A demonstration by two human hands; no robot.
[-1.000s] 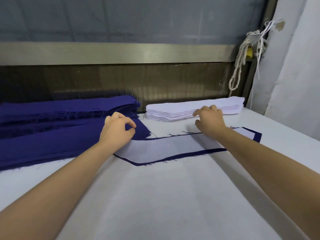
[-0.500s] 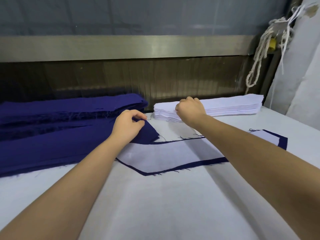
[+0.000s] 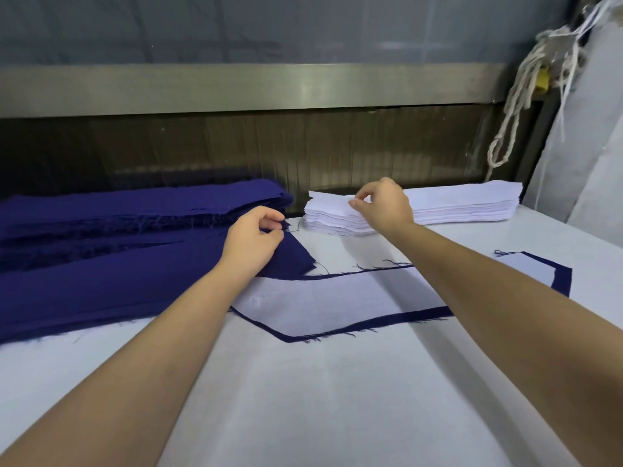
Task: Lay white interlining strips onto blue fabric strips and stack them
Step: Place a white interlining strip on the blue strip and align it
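At centre left, the left hand (image 3: 251,239) pinches a corner of the top blue strip (image 3: 296,256) on the blue stack (image 3: 101,264). At upper centre, the right hand (image 3: 384,205) pinches the top interlining strip (image 3: 332,205) of the white stack (image 3: 465,205), thumb to forefinger. Below them, a laid interlining piece (image 3: 337,305) covers a blue piece (image 3: 371,323) (its border showing) on the table (image 3: 337,399).

interlining stack (image 3: 465,205) right of fabric pile (image 3: 101,251)

plain navy blue fabric strips (image 3: 101,264), white interlining stack (image 3: 465,203), white table (image 3: 337,399), off-white rope (image 3: 515,102).
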